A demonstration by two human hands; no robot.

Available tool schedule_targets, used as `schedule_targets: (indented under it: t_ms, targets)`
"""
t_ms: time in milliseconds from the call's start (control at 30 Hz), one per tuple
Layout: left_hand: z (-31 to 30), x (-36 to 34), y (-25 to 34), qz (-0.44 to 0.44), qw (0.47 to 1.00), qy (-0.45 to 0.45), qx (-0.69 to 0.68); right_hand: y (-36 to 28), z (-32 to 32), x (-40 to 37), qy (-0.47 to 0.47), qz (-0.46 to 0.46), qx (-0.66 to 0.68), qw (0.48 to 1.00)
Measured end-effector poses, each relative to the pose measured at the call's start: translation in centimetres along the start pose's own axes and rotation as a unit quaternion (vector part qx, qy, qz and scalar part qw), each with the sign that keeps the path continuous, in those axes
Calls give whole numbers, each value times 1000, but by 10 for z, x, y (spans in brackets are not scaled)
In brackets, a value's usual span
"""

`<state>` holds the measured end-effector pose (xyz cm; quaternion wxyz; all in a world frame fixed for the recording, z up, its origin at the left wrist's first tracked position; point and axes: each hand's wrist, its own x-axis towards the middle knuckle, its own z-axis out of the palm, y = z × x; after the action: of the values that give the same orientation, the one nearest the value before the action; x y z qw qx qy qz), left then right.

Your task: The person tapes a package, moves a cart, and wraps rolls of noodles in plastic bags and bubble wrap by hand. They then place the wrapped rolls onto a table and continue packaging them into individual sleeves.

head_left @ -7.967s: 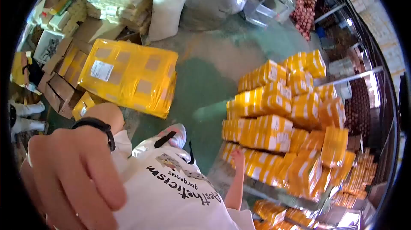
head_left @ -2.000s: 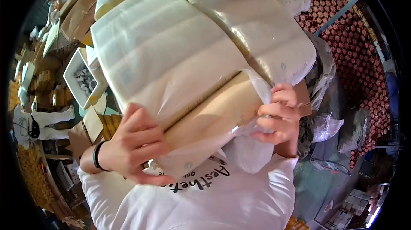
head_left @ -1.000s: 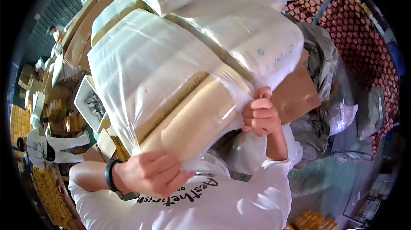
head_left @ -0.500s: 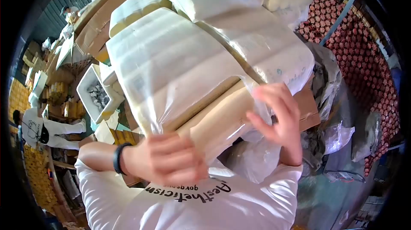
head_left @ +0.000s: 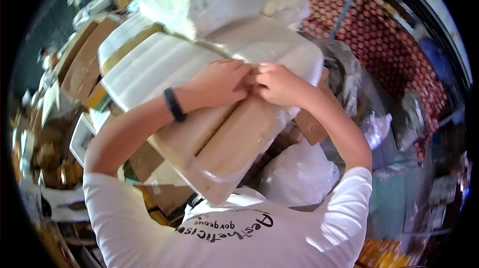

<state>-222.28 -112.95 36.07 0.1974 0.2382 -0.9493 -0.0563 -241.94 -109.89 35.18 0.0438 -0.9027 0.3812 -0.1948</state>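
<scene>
A large bundle wrapped in clear plastic [head_left: 154, 63] lies in front of my chest, with white tops and tan sides. A dark gap runs between its two near tan blocks [head_left: 242, 138]. My left hand [head_left: 222, 82], with a black band on the wrist, is on its upper edge, fingers bent around the plastic. Fingertip to fingertip with it, my right hand [head_left: 280, 84] is closed on the plastic at the same edge. The fingers partly hide what they pinch. Loose film [head_left: 217, 175] droops over the bundle's near end.
A puffy white plastic sack [head_left: 199, 1] rests behind the bundle. To the right are a red patterned cloth [head_left: 369, 48], grey plastic sheeting [head_left: 349, 68] and a white bag [head_left: 302, 173]. Cardboard boxes [head_left: 87, 63] stand at the left. A metal pole [head_left: 347, 6] rises at the back right.
Both hands have moved up and away from my body and come together over the bundle's far side. My right hand, spread before, is now closed. The view has shifted too.
</scene>
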Motion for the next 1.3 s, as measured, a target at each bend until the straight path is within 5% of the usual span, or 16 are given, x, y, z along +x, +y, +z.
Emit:
schedule_targets:
  t_ms: [167, 200, 367, 633, 733, 800, 967, 1300]
  targets:
    - [-12, 1, -20, 5, 999, -9, 42, 0, -4, 11, -38, 11, 75, 996]
    - [-16, 3, -19, 3, 1000, -11, 26, -3, -5, 7, -25, 54, 144, 988]
    - [-16, 0, 4, 46, 998, 33, 14, 0, 4, -20, 135, -56, 49, 988]
    - [4, 27, 10, -2, 981, -86, 176, -18, -7, -26, 124, 70, 98, 985]
    - [-5, 24, 5, 68, 992, -10, 108, -21, 16, -21, 219, 101, 70, 968]
    - [-12, 21, 4, 38, 997, -21, 71, -21, 24, -17, 220, 101, 32, 970]
    - [-6, 20, 3, 67, 996, 39, 40, -12, 35, -12, 298, 66, 120, 945]
    - [-1, 20, -4, 114, 988, 87, 62, -11, 43, 3, 266, 202, 174, 926]
